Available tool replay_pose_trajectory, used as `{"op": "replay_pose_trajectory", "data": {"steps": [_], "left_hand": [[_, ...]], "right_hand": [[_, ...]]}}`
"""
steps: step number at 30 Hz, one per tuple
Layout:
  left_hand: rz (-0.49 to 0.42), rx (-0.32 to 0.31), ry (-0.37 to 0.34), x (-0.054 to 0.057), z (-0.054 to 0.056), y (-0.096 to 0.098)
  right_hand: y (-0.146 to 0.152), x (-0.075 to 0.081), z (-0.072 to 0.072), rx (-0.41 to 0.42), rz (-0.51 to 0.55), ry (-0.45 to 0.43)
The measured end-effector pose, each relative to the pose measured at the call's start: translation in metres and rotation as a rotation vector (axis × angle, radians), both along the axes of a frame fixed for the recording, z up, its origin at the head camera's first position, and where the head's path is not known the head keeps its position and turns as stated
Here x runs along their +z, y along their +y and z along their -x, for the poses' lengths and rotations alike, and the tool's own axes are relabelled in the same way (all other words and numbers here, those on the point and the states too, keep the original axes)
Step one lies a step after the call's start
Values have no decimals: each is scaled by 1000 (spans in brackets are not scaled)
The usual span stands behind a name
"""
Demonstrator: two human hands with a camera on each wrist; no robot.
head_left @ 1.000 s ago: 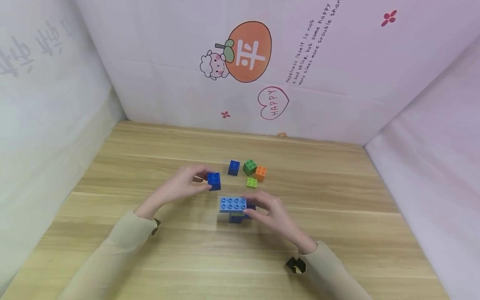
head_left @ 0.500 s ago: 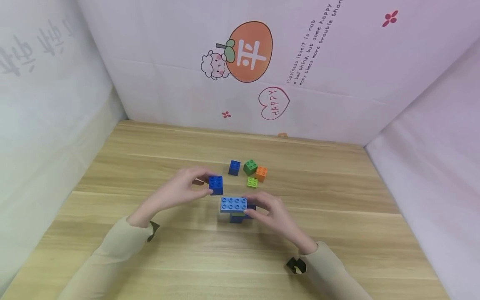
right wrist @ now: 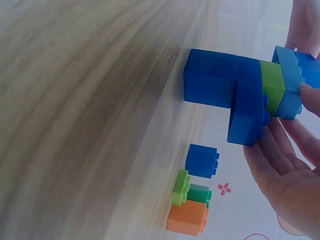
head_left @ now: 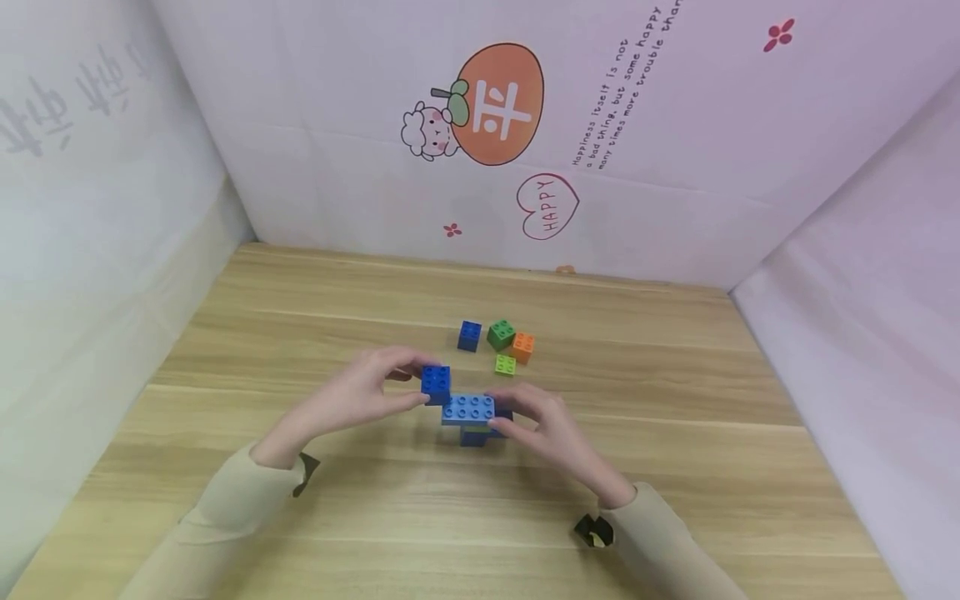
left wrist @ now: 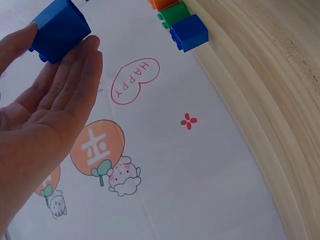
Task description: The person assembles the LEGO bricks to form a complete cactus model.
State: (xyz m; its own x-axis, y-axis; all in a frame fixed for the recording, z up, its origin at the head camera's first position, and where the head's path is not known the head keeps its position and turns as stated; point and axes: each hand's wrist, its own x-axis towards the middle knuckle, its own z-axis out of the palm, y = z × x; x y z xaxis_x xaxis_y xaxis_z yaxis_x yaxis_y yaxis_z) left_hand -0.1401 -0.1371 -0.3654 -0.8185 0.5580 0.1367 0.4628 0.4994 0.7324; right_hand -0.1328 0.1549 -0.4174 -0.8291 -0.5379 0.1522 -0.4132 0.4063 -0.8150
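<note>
My left hand (head_left: 367, 387) pinches a dark blue square brick (head_left: 436, 384) between thumb and fingers, studs up in the head view, at the left end of a light blue brick (head_left: 467, 409). Whether the two bricks touch I cannot tell. That light blue brick tops a small stack, seen sideways in the right wrist view: a light green brick (right wrist: 272, 87) under it, then a dark blue long brick (right wrist: 246, 100), then a dark blue bottom brick (right wrist: 210, 77) on the table. My right hand (head_left: 551, 429) holds the stack's right side, thumb and fingers on the light blue brick.
Behind the stack lie loose bricks: a blue one (head_left: 469, 336), a green one (head_left: 501, 333), an orange one (head_left: 522, 347) and a thin lime one (head_left: 505, 365). Printed white cloth (head_left: 337, 192) walls the wooden table (head_left: 420, 525) at the back and both sides.
The left hand has carried the dark blue brick toward the person and slightly right, up to the light blue brick's left end. My right hand and the stack have stayed in place.
</note>
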Motion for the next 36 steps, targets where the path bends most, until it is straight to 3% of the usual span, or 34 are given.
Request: {"op": "replay_pose_trajectory", "data": {"steps": [22,36], "left_hand": [[-21,-62,26,-9,-6,3],[-9,-2,-30,-18,-12,16]], "right_hand": [[-1,1,0,-13,-10,-14],[0,0,-2,-2,-13,12]]}}
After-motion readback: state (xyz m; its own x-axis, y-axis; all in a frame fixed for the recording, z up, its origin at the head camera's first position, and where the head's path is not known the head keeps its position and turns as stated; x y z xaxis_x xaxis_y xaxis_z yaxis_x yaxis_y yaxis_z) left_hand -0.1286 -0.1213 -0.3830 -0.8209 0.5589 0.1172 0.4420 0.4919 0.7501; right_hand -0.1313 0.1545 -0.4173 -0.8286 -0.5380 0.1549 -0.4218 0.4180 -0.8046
